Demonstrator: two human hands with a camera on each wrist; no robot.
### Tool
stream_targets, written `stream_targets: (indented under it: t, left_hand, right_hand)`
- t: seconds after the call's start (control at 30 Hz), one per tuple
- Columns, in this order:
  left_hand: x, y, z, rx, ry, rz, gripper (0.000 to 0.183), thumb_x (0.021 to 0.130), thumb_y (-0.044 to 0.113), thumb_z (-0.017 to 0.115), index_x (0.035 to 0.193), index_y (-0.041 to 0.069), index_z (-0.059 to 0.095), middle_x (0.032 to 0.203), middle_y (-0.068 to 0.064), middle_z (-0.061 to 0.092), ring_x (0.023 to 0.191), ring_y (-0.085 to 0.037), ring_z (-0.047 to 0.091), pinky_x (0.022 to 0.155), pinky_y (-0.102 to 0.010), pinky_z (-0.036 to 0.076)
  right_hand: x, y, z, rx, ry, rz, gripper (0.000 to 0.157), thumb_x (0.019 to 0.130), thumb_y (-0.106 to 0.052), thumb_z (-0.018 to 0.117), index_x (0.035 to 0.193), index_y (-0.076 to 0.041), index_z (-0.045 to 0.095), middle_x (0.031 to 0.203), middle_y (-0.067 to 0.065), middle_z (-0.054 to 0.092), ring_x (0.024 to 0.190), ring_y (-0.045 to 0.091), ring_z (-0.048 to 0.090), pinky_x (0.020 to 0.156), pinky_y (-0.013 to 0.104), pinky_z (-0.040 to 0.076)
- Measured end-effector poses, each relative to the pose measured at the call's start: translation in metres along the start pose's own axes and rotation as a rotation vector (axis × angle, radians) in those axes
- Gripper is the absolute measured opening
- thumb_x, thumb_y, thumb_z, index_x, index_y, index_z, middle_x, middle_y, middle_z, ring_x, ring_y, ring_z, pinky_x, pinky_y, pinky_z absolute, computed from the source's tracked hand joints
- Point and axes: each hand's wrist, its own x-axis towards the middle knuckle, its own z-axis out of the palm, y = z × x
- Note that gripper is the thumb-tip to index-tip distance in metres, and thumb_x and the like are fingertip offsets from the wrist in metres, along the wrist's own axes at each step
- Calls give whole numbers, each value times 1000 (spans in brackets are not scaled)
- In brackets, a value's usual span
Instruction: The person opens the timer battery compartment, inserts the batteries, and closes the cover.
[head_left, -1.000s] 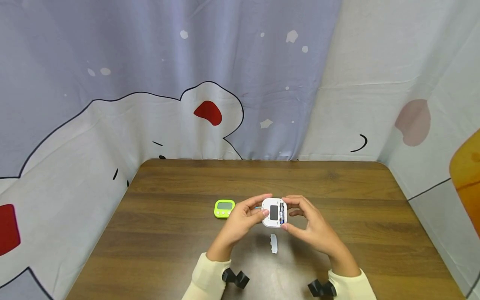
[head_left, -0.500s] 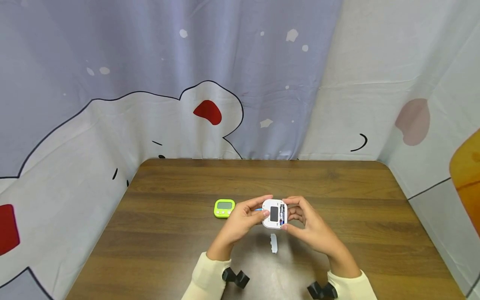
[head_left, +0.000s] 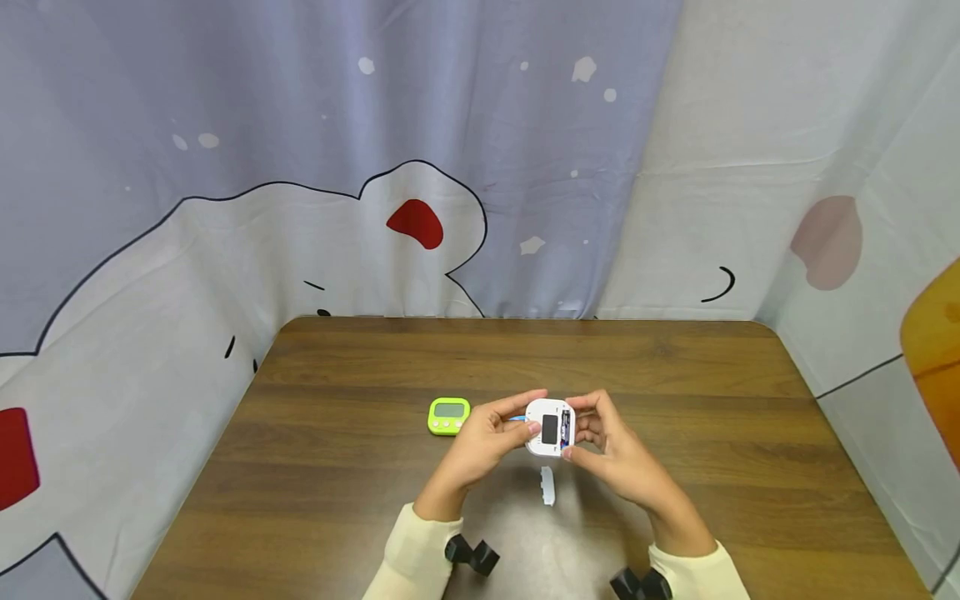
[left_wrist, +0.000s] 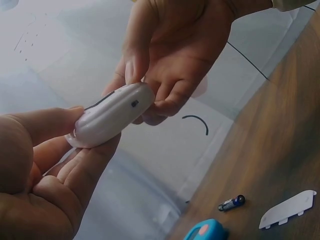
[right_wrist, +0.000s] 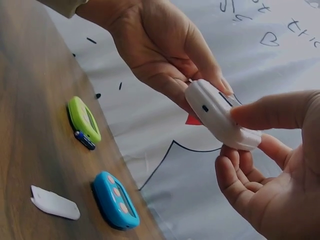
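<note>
A white digital timer (head_left: 553, 427) is held up off the table, its back facing the head camera. Its battery compartment is uncovered, and a battery (head_left: 566, 421) shows inside. My left hand (head_left: 480, 437) grips the left side, thumb on the back and fingers beneath. On the right side, my right hand (head_left: 618, 454) pinches the edge, thumb by the near corner at the compartment and index fingertip at the far corner. Below the timer lies a white battery cover (head_left: 548, 486) on the table. A loose battery (left_wrist: 231, 203) lies there too, beside the green timer in the right wrist view.
A green timer (head_left: 448, 417) lies left of my hands. In the right wrist view a blue timer (right_wrist: 115, 200) rests between the cover and the curtain side. The wooden table (head_left: 675, 367) ends at a printed curtain (head_left: 540, 167).
The timer has shifted very slightly to the right in both hands. My right hand's fingers have moved a little around the compartment edge; the left grip stays the same.
</note>
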Motion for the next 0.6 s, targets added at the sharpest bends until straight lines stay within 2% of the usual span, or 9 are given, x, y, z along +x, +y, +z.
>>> stream_targets:
  t: [0.17,0.33,0.6]
  left_hand:
    - [0,-1,1,9,-9,-6,45,93,4,64,137,1,54,118,-15,63,94,-17,67,77,-27,56]
    - [-1,-1,1,18,8,-17,45,93,5,65,137,4,55,119,-15,63,96,-19,67,78,-27,56]
    - [1,-1,-1,11,35,20,46,94,5,64,138,1,52,119,-16,62,102,-20,65,80,-28,55]
  right_hand:
    - [1,0,2,15,18,32,51,86,8,66,125,0,34,123,21,47,101,29,57,84,25,51]
    - [2,1,2,18,25,36,51,86,8,67,126,0,35,120,21,49,101,31,56,85,26,51]
    - [5,4,1,27,48,15,56,86,2,72,132,-1,40,118,20,54,99,29,59,85,27,52]
